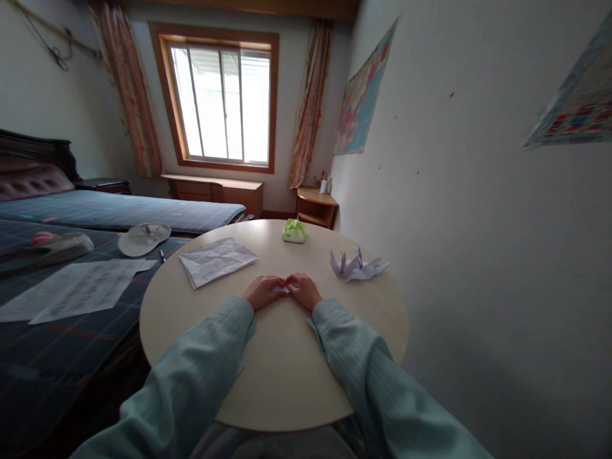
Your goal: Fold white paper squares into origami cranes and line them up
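Note:
At the middle of the round table (287, 363), a small piece of folded white paper (281, 289) shows between my two hands, mostly covered by the fingers. My left hand (264, 292) grips it from the left, and my right hand (303, 291) pinches it from the right, with the fingertips of both hands meeting over it. Off to the right stand several folded paper cranes (361, 266) grouped close together. Creased white sheets (217, 260) lie in a stack to the left of my hands.
A green tissue pack (293, 231) sits near the table's far edge. On the bed (71, 344) at the left are printed sheets (86, 290), a pen (162, 256) and a white cap (143, 239). The wall (478, 255) rises close on the right.

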The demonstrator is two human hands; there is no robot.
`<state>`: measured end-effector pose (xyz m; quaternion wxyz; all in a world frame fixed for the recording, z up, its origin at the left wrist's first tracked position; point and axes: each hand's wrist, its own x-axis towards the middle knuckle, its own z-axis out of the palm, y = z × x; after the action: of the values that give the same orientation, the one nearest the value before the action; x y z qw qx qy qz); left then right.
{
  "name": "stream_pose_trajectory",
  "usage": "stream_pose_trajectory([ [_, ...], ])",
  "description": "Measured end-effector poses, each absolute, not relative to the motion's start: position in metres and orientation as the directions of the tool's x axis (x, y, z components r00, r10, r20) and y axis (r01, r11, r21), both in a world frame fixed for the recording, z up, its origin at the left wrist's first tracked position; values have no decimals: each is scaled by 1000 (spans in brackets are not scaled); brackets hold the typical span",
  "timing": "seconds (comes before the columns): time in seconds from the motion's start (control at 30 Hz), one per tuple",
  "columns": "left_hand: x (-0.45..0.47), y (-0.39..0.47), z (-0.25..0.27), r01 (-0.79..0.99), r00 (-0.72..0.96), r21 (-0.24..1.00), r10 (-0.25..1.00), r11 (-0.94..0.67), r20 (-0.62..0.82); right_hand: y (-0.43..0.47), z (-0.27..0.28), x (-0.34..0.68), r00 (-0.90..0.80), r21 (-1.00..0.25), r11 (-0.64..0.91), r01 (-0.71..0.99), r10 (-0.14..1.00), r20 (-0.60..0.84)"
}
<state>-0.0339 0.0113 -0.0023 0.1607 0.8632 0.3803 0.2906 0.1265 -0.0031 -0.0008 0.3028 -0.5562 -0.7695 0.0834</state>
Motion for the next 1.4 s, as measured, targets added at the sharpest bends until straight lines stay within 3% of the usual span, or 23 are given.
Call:
stream_pose_trajectory([
  [1.4,-35,22,-13,512,566,502,714,-697,413,-3,1,128,-228,-441,369,818,912,341],
])
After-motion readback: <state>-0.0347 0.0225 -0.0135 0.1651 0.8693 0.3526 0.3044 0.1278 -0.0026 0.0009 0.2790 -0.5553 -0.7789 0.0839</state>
